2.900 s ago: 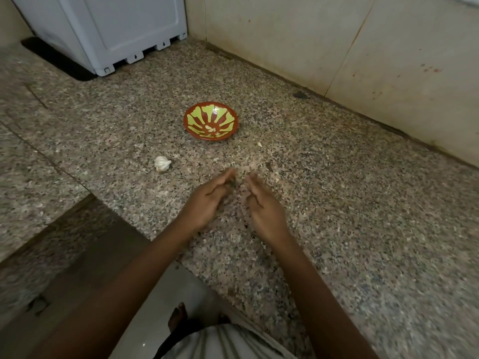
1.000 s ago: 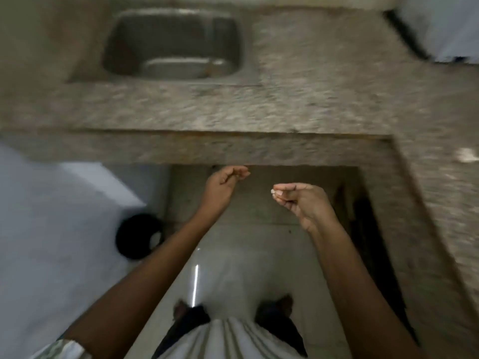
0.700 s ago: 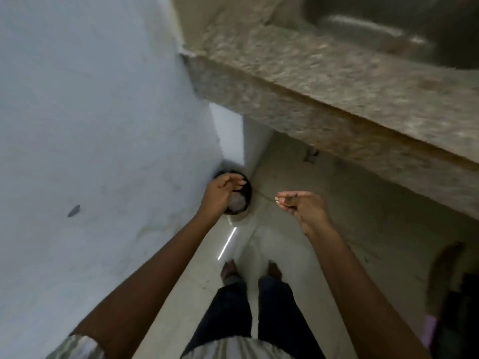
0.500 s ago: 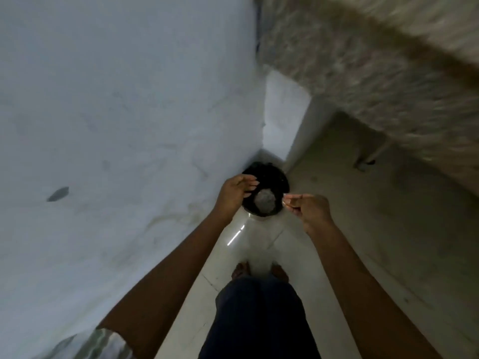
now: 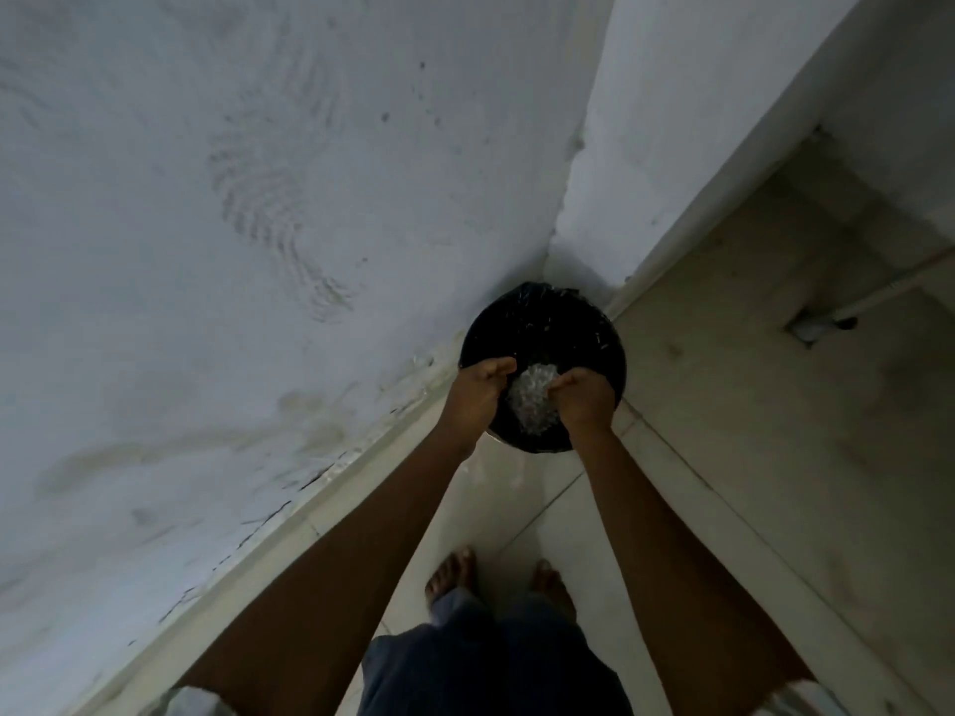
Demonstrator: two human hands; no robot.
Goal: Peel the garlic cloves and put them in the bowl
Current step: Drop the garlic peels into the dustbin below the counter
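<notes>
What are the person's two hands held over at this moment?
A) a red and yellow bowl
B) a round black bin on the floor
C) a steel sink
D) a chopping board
B: the left hand and right hand are both above the open mouth of the black bin, which stands on the floor in the corner of the walls.

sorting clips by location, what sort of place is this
Likely an indoor room corner, perhaps domestic: a black waste bin stands on pale floor tiles where two white plastered walls meet.
</notes>
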